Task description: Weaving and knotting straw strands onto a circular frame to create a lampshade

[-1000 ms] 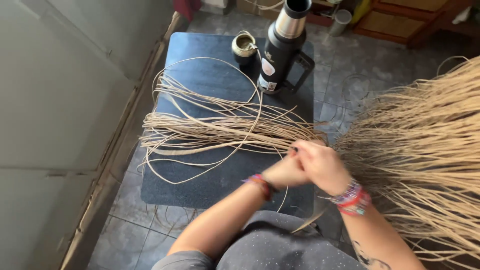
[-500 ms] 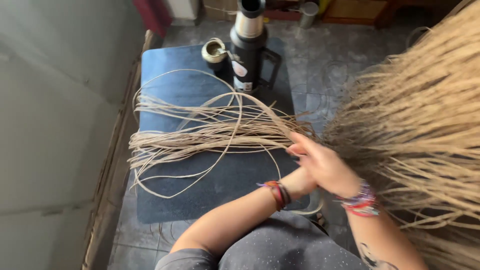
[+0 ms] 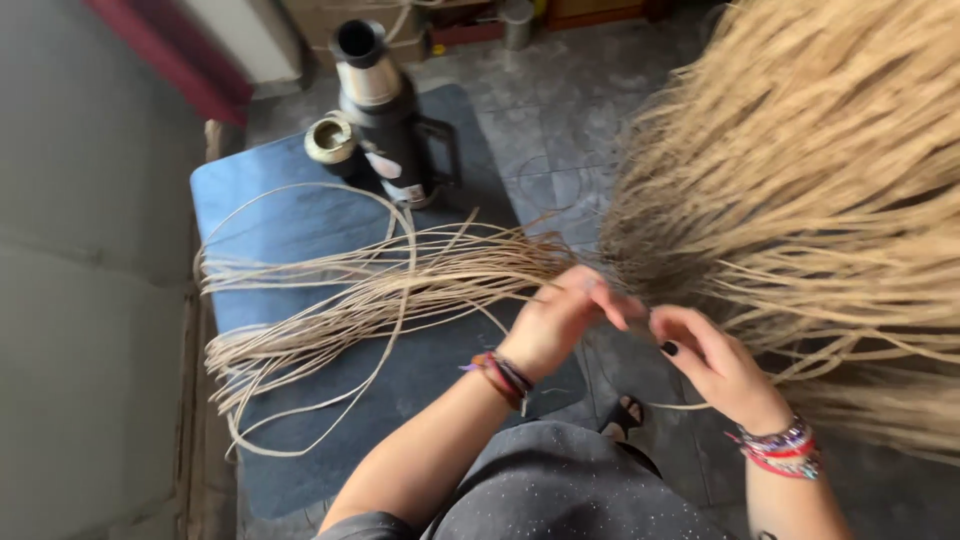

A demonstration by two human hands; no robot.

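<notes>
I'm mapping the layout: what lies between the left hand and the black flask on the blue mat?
In the head view, a spread bundle of pale straw strands lies across the blue mat between the left hand and the black flask.

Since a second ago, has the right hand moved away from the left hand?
Yes. The right hand has come off the left hand and sits apart, further from the flask, toward the big fibre bundle.
</notes>
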